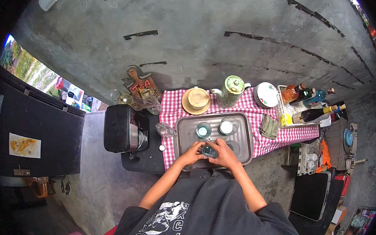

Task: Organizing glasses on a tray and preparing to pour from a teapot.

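Both my hands are around a clear drinking glass [209,151] at the front of a grey tray [180,139]. My left hand [192,154] touches its left side, and my right hand [223,154] curls over its right side. Behind them on the tray stand a glass with pale contents [203,130] and another with white contents [226,127]. A further clear glass [234,147] is partly hidden beside my right hand. Left of the tray, a clear glass bottle [165,129] leans or lies, with a small white cap [162,148] near it.
Behind the tray are a lidded cup on a saucer [198,99], a green teapot [230,93] and stacked plates [267,95]. A folded cloth [269,126] and a basket of bottles [281,115] are at right. A black appliance [119,128] stands left. A grey wall rises behind.
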`<state>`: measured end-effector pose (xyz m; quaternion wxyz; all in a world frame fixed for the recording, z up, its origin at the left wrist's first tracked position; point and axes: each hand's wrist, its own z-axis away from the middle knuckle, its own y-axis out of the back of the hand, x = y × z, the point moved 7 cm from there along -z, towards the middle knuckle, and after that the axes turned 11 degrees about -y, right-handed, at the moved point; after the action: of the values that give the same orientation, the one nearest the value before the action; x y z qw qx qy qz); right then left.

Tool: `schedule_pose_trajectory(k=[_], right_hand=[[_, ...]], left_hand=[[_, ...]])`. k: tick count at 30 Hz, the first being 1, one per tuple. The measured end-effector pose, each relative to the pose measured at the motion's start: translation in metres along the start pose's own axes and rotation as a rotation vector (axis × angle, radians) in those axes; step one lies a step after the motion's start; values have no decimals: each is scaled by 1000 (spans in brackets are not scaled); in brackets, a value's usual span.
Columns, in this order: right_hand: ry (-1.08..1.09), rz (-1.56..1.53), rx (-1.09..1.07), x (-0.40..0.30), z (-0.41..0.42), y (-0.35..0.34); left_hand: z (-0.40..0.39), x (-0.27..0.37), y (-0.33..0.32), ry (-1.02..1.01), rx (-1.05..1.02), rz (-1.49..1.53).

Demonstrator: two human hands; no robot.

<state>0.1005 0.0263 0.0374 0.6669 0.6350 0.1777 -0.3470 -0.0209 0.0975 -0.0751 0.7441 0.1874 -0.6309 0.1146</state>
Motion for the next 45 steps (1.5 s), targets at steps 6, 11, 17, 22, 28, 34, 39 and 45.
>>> schedule_pose_trajectory(k=[6,11,17,22,28,34,39,45], right_hand=[[10,-12,-1,1,1,0],[-1,0,-14,3,1,-2],[-2,20,-11,3,2,-3],[3,17,-7,2,2,-2],[-3,14,-12,2,1,-3],[-8,8,-14,0,0,-1],[-9,11,-12,2,1,-1],[-1,12,-13,4,0,-4]], left_hand=[[0,-5,0,-2,-8,-17],[0,-5,-1,-2,-2,-1],[0,-3,0,-3,10,-12],[1,-2,1,-12,7,-28],[1,-1,1,-4,10,-28],[0,1,0,19,-2,-11],[1,1,0,9,1,5],[1,-4,-1,2,2,11]])
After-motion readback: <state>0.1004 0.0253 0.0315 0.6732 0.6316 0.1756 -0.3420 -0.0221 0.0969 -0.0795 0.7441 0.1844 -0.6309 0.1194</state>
